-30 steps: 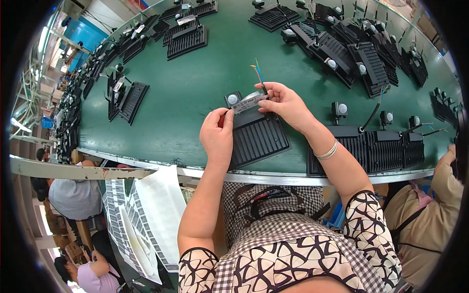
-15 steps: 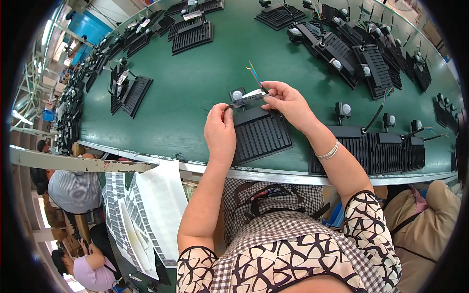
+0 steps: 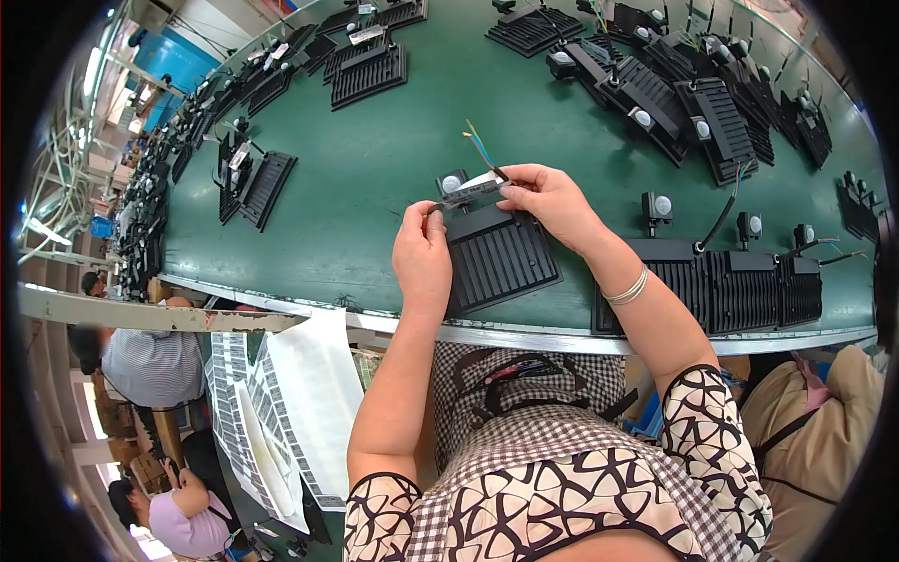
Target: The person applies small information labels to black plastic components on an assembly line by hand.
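A black finned lamp housing [image 3: 503,260] lies on the green table just in front of me, with a white domed sensor [image 3: 451,184] and colored wires [image 3: 478,145] at its far side. A thin label strip [image 3: 473,190] with a grey printed face stretches between my hands along the housing's far edge. My left hand [image 3: 421,258] pinches the strip's left end. The right end is between the thumb and fingers of my right hand [image 3: 548,204].
Finned housings [image 3: 707,286] stand in a row at the right, and more are piled [image 3: 646,103] at the back right. Others line the left edge [image 3: 140,215]. Label sheets [image 3: 309,403] hang below the table edge [image 3: 375,323]. People sit at left [image 3: 187,515] and right [image 3: 815,440].
The view has shifted slightly. Both hands keep their pinch on the label strip, now held a little lower and closer to the housing.
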{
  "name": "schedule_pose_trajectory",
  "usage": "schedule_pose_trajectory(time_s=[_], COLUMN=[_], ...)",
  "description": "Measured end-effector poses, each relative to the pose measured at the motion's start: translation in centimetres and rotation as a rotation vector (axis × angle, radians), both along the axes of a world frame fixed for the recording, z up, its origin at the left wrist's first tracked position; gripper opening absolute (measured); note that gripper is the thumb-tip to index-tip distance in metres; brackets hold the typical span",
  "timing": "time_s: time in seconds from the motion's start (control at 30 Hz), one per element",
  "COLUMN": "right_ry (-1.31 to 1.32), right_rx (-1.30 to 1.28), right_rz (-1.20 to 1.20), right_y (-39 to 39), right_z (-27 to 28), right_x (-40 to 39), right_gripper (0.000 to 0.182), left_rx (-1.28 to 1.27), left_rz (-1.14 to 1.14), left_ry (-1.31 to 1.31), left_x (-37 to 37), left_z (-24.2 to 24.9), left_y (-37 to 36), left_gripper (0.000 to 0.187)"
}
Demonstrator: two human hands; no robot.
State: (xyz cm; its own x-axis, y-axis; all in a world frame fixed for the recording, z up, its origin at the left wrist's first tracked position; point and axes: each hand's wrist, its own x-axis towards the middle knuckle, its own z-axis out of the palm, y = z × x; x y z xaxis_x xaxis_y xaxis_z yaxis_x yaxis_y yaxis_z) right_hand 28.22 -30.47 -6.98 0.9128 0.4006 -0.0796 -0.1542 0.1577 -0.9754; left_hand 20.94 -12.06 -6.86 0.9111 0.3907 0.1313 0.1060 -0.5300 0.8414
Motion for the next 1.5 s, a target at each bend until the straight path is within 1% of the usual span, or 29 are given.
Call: schedule_pose_trajectory(time_s=[0.13, 0.23, 0.37, 0.47, 0.57, 0.67, 0.77, 0.8, 0.9, 1.0, 1.1, 1.2, 1.3, 1.4, 1.5], right_ry=[0.134, 0.074, 0.092, 0.088, 0.089, 0.067, 0.046, 0.039, 0.005, -0.006, 0.001, -0.009, -0.021, -0.052, -0.095], right_rx=[0.024, 0.056, 0.042, 0.054, 0.076, 0.086, 0.077, 0.073, 0.032, 0.003, 0.012, 0.002, -0.031, -0.079, -0.114], right_rz=[-0.044, -0.024, -0.020, -0.025, -0.033, -0.045, -0.049, -0.054, -0.054, -0.055, -0.079, -0.087, -0.087, -0.077, -0.060], right_y=[-0.1, -0.2, -0.3, -0.2, -0.2, 0.0, 0.1, 0.1, 0.2, 0.3, 0.4, 0.6, 0.4, 0.3, 0.4], right_z=[-0.4, -0.6, 0.3, 0.4, 0.0, -0.6, -0.8, -0.8, -1.1, -1.2, -0.8, -0.8, -0.4, 0.0, -0.3], right_x=[0.6, 0.4, 0.2, 0.2, 0.2, 0.5, 0.3, 0.2, 0.4, 0.3, 0.0, 0.2, -0.3, -0.3, -0.1], right_gripper=[0.029, 0.028, 0.028, 0.029, 0.029, 0.030, 0.030, 0.030, 0.031, 0.030, 0.029, 0.028, 0.027, 0.026, 0.025], left_rx=[-0.107, -0.195, -0.276, -0.403, -0.334, -0.370, 0.170, 0.384, 0.863, 0.994, 1.017, 1.094, 1.214, 1.333, 1.312], left_rz=[0.070, 0.066, -0.021, -0.125, -0.131, -0.106, -0.284, -0.352, -0.469, -0.569, -0.656, -0.702, -0.775, -0.789, -0.804], left_ry=[-0.027, -0.122, -0.095, -0.047, -0.206, -0.242, -0.281, -0.374, -0.401, -0.295, -0.326, -0.337, -0.250, -0.233, -0.228], left_x=[0.1, 0.0, 0.4, 1.2, 1.1, 1.1, 1.2, 1.5, 2.5, 4.3, 5.5, 5.9, 5.9, 6.0, 5.7], left_z=[-0.4, 0.0, 1.3, 1.8, 2.7, 3.5, 6.1, 7.0, 9.9, 10.7, 10.6, 10.7, 11.0, 10.9, 10.3], left_y=[0.7, 1.1, 1.5, 1.9, 1.2, 1.9, 2.5, 2.6, 1.9, 1.7, 1.2, 0.5, -0.1, -0.2, 0.0], left_gripper=[0.019, 0.022, 0.028, 0.029, 0.021, 0.009, 0.007, 0.009, 0.009, 0.009, 0.006, 0.007, 0.006, 0.006, 0.006])
